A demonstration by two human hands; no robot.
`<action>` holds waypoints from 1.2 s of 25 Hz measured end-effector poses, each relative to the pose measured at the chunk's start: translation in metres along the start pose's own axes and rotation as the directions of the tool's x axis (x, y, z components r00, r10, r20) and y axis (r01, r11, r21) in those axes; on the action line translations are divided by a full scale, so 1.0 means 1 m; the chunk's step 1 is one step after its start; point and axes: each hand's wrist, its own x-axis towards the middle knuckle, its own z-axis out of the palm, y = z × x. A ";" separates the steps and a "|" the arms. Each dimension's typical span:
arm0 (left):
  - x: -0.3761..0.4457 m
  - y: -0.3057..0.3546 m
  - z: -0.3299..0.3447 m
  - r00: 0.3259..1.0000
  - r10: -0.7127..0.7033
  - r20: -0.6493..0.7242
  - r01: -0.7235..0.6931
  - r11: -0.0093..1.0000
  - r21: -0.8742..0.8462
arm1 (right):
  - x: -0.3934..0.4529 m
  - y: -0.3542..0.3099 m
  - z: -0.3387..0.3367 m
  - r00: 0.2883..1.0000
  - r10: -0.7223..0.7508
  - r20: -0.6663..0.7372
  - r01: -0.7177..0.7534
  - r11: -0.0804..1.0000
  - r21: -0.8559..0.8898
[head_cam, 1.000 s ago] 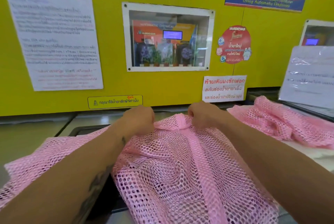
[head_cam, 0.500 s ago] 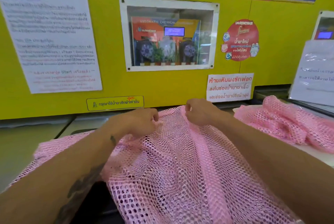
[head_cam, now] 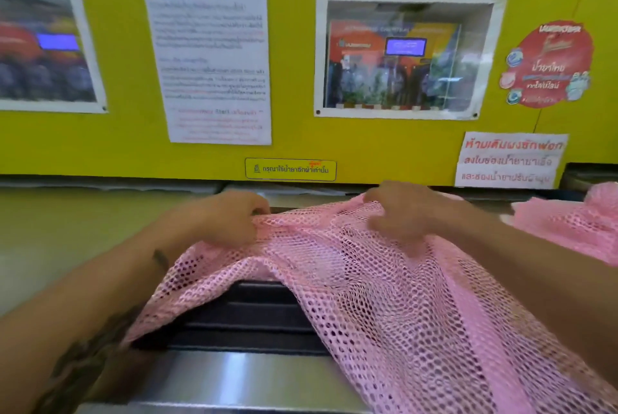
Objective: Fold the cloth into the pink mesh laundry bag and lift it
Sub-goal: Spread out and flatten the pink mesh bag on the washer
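Note:
The pink mesh laundry bag point(head_cam: 384, 296) lies spread over the dark top of a machine in front of me, raised at its far edge. My left hand point(head_cam: 230, 216) pinches that far edge at the left, fingers closed on the mesh. My right hand point(head_cam: 398, 209) grips the same edge a little to the right, fingers curled into the netting. Both forearms reach across the bag from the near side. No cloth shows inside the bag; its inside is hidden by the mesh folds.
A second heap of pink mesh point(head_cam: 568, 226) lies at the right. The dark ribbed machine lid point(head_cam: 247, 320) and a steel front panel point(head_cam: 234, 377) sit under the bag. A yellow wall point(head_cam: 294, 143) with notices and a window rises right behind.
Both hands have lifted the bag's far edge and moved apart. The bag's left part has pulled in, which uncovers the dark lid beneath. The view has shifted left.

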 end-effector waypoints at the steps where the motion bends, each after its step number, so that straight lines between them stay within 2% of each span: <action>1: -0.004 -0.003 -0.005 1.000 0.008 -0.019 -0.009 0.998 -0.058 | -0.002 -0.027 0.001 0.995 -0.086 -0.051 0.092 0.989 0.112; 3: -0.008 -0.009 -0.019 1.000 -0.006 -0.029 0.000 0.981 -0.196 | -0.009 -0.074 0.010 0.973 -0.230 -0.004 0.227 0.957 0.182; 5: 0.003 -0.023 -0.029 0.981 -0.091 -0.174 0.046 0.969 -0.244 | -0.015 -0.099 0.022 0.953 -0.256 0.163 0.243 0.965 0.100; 6: 0.009 -0.030 -0.032 0.944 -0.156 -0.291 0.096 0.973 -0.210 | -0.016 -0.103 0.025 0.950 -0.232 0.211 0.217 0.972 0.091; 8: 0.020 -0.040 -0.030 0.830 -0.240 -0.503 0.273 0.962 -0.009 | -0.019 -0.101 0.021 0.951 -0.186 0.247 0.166 0.981 0.100; 10: 0.021 -0.039 -0.019 0.771 -0.273 -0.576 0.386 0.919 0.081 | -0.020 -0.098 0.014 0.961 -0.192 0.197 0.190 0.981 0.030; 11: 0.019 -0.036 -0.016 0.792 -0.278 -0.543 0.367 0.928 0.061 | -0.023 -0.100 0.010 0.962 -0.233 0.146 0.232 0.972 0.024; 12: 0.014 -0.032 -0.014 0.850 -0.271 -0.452 0.319 0.947 0.032 | -0.025 -0.105 0.008 0.950 -0.296 0.099 0.291 0.955 0.063; 14: 0.003 -0.027 -0.009 0.973 -0.186 -0.134 0.192 0.981 0.034 | -0.031 -0.118 0.008 0.889 -0.447 0.097 0.428 0.888 0.170; 15: -0.005 -0.025 -0.008 0.988 -0.152 0.021 0.151 0.987 0.052 | -0.034 -0.122 0.010 0.860 -0.493 0.129 0.467 0.864 0.186; 17: -0.019 -0.025 -0.009 0.978 -0.132 0.160 0.124 0.991 0.059 | -0.037 -0.122 0.006 0.840 -0.493 0.226 0.465 0.869 0.166; 20: -0.027 -0.038 -0.001 0.983 -0.134 0.123 0.137 0.990 -0.017 | -0.044 -0.119 -0.013 0.856 -0.467 0.222 0.412 0.875 0.253; 23: -0.034 -0.059 0.005 0.985 -0.170 -0.024 0.166 0.980 -0.111 | -0.054 -0.133 -0.021 0.854 -0.510 0.106 0.428 0.802 0.416; 24: -0.035 -0.067 0.005 0.981 -0.179 -0.074 0.165 0.973 -0.161 | -0.055 -0.140 -0.019 0.845 -0.530 0.069 0.462 0.790 0.402; 26: -0.039 -0.073 0.003 0.982 -0.171 -0.082 0.150 0.964 -0.220 | -0.057 -0.154 -0.008 0.805 -0.592 -0.046 0.586 0.778 0.226; 28: -0.042 -0.073 0.007 0.990 -0.142 0.006 0.140 0.968 -0.210 | -0.065 -0.168 -0.001 0.756 -0.624 -0.196 0.627 0.777 -0.052; 29: -0.043 -0.070 0.010 0.989 -0.143 0.039 0.148 0.974 -0.169 | -0.070 -0.174 0.003 0.706 -0.652 -0.275 0.635 0.756 -0.162; 30: -0.043 -0.070 0.014 0.988 -0.147 0.051 0.152 0.979 -0.137 | -0.077 -0.179 0.005 0.656 -0.683 -0.321 0.660 0.725 -0.196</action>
